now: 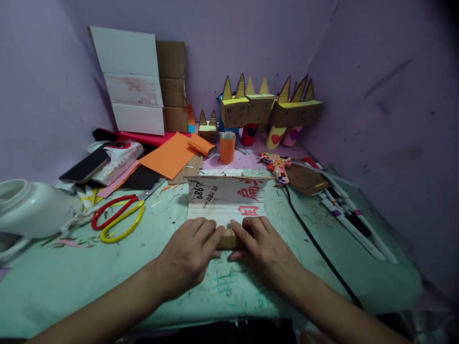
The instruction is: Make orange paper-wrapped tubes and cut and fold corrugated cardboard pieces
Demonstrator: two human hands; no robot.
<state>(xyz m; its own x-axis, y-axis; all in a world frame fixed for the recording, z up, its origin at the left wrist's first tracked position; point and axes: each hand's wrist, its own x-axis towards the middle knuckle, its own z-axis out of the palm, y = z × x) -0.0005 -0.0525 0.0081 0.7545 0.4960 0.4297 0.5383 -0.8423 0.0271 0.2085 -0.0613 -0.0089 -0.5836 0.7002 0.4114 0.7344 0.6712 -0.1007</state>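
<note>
In the middle of the table lies a piece of cardboard, white on its upper face with red and black printing. Its near edge is curled up, showing brown, between my two hands. My left hand is closed on the left end of that rolled edge, fingers on top and thumb at the near side. The right end is gripped the same way by my right hand. The far edge of the cardboard tilts up a little from the green table cover.
Scissors with red and yellow handles lie left, beside a white jug. An orange tube stands behind, before several cardboard figures. A patterned glue gun trails a black cord. Markers lie right; folded cardboard leans on the wall.
</note>
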